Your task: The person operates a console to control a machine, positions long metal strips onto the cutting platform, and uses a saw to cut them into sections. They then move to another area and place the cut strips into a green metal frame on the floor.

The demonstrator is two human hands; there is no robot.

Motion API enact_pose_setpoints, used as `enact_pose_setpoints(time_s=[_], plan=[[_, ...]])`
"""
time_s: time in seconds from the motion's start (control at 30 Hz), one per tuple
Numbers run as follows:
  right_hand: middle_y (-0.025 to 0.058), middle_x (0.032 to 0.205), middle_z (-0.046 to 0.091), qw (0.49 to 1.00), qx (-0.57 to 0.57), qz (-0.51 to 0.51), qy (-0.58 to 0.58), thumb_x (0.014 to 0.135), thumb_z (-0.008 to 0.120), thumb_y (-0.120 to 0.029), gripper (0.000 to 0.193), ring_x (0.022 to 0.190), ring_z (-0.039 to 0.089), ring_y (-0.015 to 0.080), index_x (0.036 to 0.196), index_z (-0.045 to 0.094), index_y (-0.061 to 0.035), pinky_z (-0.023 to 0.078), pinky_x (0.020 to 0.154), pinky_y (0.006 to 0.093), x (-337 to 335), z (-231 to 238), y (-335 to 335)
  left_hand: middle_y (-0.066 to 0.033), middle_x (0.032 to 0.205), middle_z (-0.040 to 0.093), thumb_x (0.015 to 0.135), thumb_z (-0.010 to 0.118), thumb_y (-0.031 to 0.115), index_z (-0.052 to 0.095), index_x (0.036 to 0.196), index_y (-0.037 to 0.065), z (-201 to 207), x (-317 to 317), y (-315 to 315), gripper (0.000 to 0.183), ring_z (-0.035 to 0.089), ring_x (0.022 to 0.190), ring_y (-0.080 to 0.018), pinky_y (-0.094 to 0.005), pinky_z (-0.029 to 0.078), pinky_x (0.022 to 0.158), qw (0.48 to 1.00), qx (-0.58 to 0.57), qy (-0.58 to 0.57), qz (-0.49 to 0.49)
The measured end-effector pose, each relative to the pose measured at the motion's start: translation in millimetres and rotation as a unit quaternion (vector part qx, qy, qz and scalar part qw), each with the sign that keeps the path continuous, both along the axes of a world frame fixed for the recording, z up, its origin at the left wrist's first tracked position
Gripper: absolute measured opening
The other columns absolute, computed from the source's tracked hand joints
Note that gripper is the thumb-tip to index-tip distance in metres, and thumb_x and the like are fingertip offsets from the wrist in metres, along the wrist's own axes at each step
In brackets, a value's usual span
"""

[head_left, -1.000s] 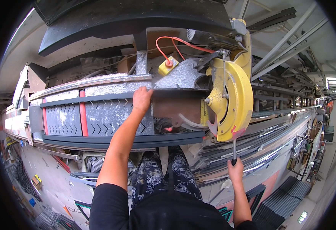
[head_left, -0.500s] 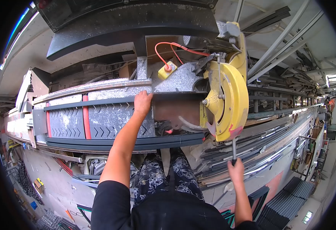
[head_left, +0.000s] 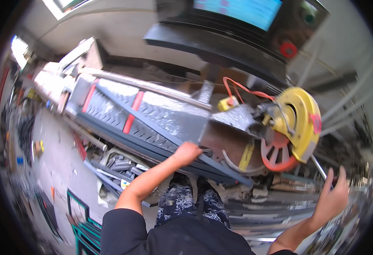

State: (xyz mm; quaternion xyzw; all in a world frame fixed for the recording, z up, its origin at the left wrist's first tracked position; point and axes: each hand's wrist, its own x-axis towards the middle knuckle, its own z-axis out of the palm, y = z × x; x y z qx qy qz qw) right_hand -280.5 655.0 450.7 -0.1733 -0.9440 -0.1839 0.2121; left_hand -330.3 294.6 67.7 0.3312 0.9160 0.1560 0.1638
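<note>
My left hand is closed around a long dark grey profile bar, which lies slantwise across the saw bed. Its near right end reaches past the bed's front edge, beside my legs. More grey profiles lie along that front edge. To the right, the yellow-guarded cut-off saw stands raised, an orange-red slotted cover below its guard. My right hand is beside the saw's metal handle, fingers stretched out; whether it touches the handle is hard to tell.
A control cabinet with a lit screen and red knob hangs over the bed. A yellow box with an orange cable sits behind the saw. Offcuts fill a container below the bed. Stacked profiles lie at lower right.
The profile in my left hand has swung from the rear fence toward me, now at a slant. The saw head has risen, and my right hand's fingers have opened off its handle. The view has turned.
</note>
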Motion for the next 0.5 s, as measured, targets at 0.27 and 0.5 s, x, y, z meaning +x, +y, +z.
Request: enact_pose_setpoints(time_s=[0.27, 0.5], plan=[[0.0223, 0.104, 0.068, 0.800, -0.312, 0.366, -0.358, 0.074, 0.079, -0.031, 0.073, 0.097, 0.065, 0.0388, 0.134, 0.050, -0.0008, 0.051, 0.085, 0.0434, 35.3, -227.7, -117.6, -0.0052, 0.094, 0.064, 0.081, 0.057, 0.014, 0.066, 0.104, 0.009, 48.2, 78.0, 33.8, 0.025, 0.061, 0.097, -0.0243, -0.0402, 0.045, 0.095, 0.978, 0.141, 0.097, 0.118], [0.0207, 0.084, 0.067, 0.788, -0.366, 0.295, -0.398, 0.076, 0.076, -0.037, 0.040, 0.081, 0.064, 0.0413, 0.100, 0.066, -0.0062, 0.050, 0.070, 0.0479, 89.6, -298.2, -74.1, -0.0075, 0.120, 0.058, 0.068, 0.075, 0.014, 0.064, 0.111, 0.013, 71.3, 142.8, 36.6, 0.044, 0.053, 0.120, -0.0267, -0.0459, 0.037, 0.111, 0.897, 0.226, 0.161, 0.343]])
